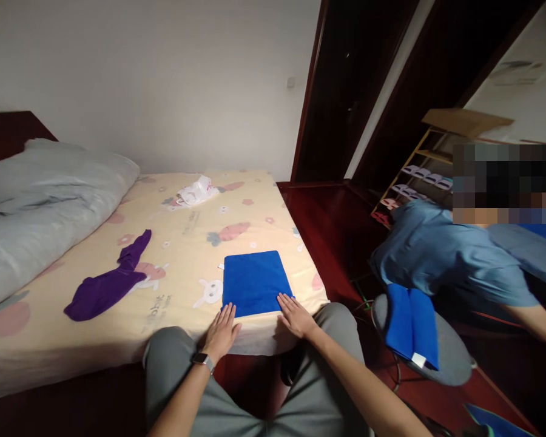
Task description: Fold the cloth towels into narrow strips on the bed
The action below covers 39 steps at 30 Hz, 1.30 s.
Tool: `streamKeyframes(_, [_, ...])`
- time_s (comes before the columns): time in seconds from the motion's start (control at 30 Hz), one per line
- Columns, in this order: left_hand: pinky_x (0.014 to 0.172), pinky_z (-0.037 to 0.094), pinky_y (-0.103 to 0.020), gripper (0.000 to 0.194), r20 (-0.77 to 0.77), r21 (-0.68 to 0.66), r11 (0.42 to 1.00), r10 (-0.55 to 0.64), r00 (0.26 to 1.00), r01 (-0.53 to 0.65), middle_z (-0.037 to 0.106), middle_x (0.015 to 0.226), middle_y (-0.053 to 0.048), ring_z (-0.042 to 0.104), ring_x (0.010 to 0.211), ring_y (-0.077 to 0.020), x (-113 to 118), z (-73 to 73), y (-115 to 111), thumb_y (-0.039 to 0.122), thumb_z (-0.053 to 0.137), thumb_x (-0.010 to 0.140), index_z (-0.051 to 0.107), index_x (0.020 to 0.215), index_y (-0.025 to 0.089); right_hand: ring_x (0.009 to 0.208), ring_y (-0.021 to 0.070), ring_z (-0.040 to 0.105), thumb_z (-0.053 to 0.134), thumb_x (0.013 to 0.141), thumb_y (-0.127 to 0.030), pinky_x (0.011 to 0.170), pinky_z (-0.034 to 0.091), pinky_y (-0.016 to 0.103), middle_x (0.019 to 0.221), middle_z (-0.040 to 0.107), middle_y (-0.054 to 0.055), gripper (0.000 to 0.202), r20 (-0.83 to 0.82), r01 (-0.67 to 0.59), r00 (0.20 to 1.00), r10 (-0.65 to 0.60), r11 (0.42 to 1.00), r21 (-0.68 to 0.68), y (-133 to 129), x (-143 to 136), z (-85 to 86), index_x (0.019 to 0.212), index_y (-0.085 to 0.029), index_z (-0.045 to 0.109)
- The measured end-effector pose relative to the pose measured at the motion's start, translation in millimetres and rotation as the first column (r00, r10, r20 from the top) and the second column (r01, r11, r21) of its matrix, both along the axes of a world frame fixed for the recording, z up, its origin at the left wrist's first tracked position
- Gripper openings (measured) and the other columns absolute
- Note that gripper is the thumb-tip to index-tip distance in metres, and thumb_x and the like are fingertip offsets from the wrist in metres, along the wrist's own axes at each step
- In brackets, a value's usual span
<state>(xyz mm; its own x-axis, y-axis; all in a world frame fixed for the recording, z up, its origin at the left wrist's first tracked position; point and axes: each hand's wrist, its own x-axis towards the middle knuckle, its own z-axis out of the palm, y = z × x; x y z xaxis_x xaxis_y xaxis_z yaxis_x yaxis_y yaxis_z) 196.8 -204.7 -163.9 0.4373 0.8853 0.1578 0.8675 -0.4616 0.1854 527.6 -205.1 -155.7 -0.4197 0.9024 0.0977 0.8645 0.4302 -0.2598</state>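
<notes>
A blue cloth (256,280) lies flat as a near-square on the bed, close to its front edge, with a small white tag on its left side. My left hand (221,332) rests on the cloth's near left corner, fingers stretched out. At the near right corner, my right hand (295,314) lies flat with its fingertips on the fabric. Neither hand grips anything. To the left, a crumpled purple garment (107,291) is spread on the patterned bedsheet (182,255).
A white plastic bag (198,191) lies farther back on the bed. Grey bedding (50,200) fills the left side. On my right, a stool (452,358) bears a folded blue cloth (412,325). A person in a blue shirt (446,249) leans beside a shoe rack (421,155).
</notes>
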Motion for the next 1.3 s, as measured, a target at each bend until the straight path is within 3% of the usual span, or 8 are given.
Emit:
streamKeyframes(0.2, [0.116, 0.035, -0.038, 0.052, 0.048, -0.018, 0.997, -0.076, 0.996, 0.077, 0.045, 0.153, -0.008, 0.041, 0.141, -0.0211, -17, 15.3, 3, 0.043, 0.037, 0.1, 0.045, 0.146, 0.021, 0.146, 0.0276, 0.031, 0.04, 0.099, -0.034, 0.118, 0.03, 0.046, 0.157, 0.034, 0.015, 0.054, 0.002, 0.074, 0.997, -0.074, 0.997, 0.015, -1, 19, 9.9, 0.148, -0.012, 0.042])
streamKeyframes(0.3, [0.113, 0.038, -0.039, 0.041, 0.075, 0.037, 0.999, -0.018, 0.997, 0.015, 0.055, 0.144, -0.006, 0.049, 0.133, -0.0221, -14, 30.1, 3, 0.033, 0.037, 0.1, 0.057, 0.135, 0.025, 0.142, 0.0281, 0.037, 0.045, 0.092, -0.022, 0.116, 0.032, 0.045, 0.153, 0.042, 0.013, 0.051, -0.037, 0.137, 0.99, -0.134, 0.986, 0.09, -3, 17, 19.2, 0.142, -0.015, 0.051])
streamKeyframes(0.4, [0.107, 0.042, -0.04, 0.037, 0.068, 0.046, 0.998, 0.041, 0.997, -0.044, 0.061, 0.134, -0.007, 0.055, 0.123, -0.0239, -6, 37.8, 2, 0.027, 0.04, 0.098, 0.062, 0.127, 0.026, 0.128, 0.0276, 0.05, 0.051, 0.085, -0.016, 0.11, 0.039, 0.043, 0.139, 0.055, 0.014, 0.05, -0.053, 0.165, 0.985, -0.162, 0.985, 0.054, -3, 15, 23.5, 0.134, -0.017, 0.057])
streamKeyframes(0.53, [0.106, 0.041, -0.039, 0.039, 0.059, 0.012, 1.0, 0.018, 0.998, -0.018, 0.063, 0.131, -0.006, 0.055, 0.121, -0.0233, 0, 33.7, 3, 0.021, 0.044, 0.095, 0.06, 0.129, 0.026, 0.121, 0.0278, 0.055, 0.054, 0.084, -0.017, 0.106, 0.041, 0.039, 0.134, 0.06, 0.015, 0.048, -0.012, 0.153, 0.988, -0.154, 0.987, -0.051, 2, 14, 20.4, 0.131, -0.015, 0.06])
streamKeyframes(0.9, [0.103, 0.045, -0.041, 0.047, 0.027, 0.024, 0.999, 0.046, 0.999, -0.047, 0.066, 0.126, -0.008, 0.059, 0.115, -0.0241, 0, 25.7, 16, 0.007, 0.048, 0.084, 0.064, 0.125, 0.023, 0.124, 0.0242, 0.055, 0.044, 0.088, -0.007, 0.105, 0.04, 0.037, 0.136, 0.061, 0.011, 0.048, 0.032, 0.156, 0.987, -0.155, 0.987, -0.028, 13, 18, 16.1, 0.133, -0.017, 0.059])
streamKeyframes(1.03, [0.1, 0.047, -0.041, 0.035, 0.069, 0.069, 0.996, 0.049, 0.996, -0.054, 0.07, 0.119, -0.008, 0.062, 0.111, -0.0236, -10, 31.5, 19, 0.01, 0.047, 0.087, 0.069, 0.114, 0.021, 0.124, 0.0223, 0.055, 0.043, 0.087, -0.006, 0.105, 0.04, 0.036, 0.136, 0.061, 0.01, 0.05, 0.006, 0.153, 0.988, -0.153, 0.987, -0.05, 9, 23, 25.3, 0.132, -0.018, 0.06])
streamKeyframes(1.13, [0.1, 0.047, -0.04, 0.031, 0.084, 0.073, 0.997, 0.026, 0.996, -0.033, 0.072, 0.115, -0.008, 0.063, 0.109, -0.0229, -18, 39.4, 15, 0.011, 0.049, 0.088, 0.069, 0.109, 0.02, 0.125, 0.0253, 0.052, 0.045, 0.088, -0.008, 0.104, 0.041, 0.039, 0.141, 0.057, 0.01, 0.046, 0.01, 0.118, 0.993, -0.118, 0.993, 0.008, 1, 27, 32.5, 0.129, -0.02, 0.062])
streamKeyframes(1.3, [0.099, 0.048, -0.039, 0.037, 0.09, -0.048, 0.998, -0.028, 0.996, 0.033, 0.072, 0.111, -0.006, 0.063, 0.106, -0.0221, -22, 41.9, 7, 0.005, 0.05, 0.083, 0.068, 0.111, 0.021, 0.114, 0.0256, 0.058, 0.048, 0.089, -0.013, 0.098, 0.045, 0.039, 0.126, 0.065, 0.011, 0.042, 0.012, 0.079, 0.997, -0.079, 0.995, -0.058, -6, 28, 33.4, 0.127, -0.021, 0.063])
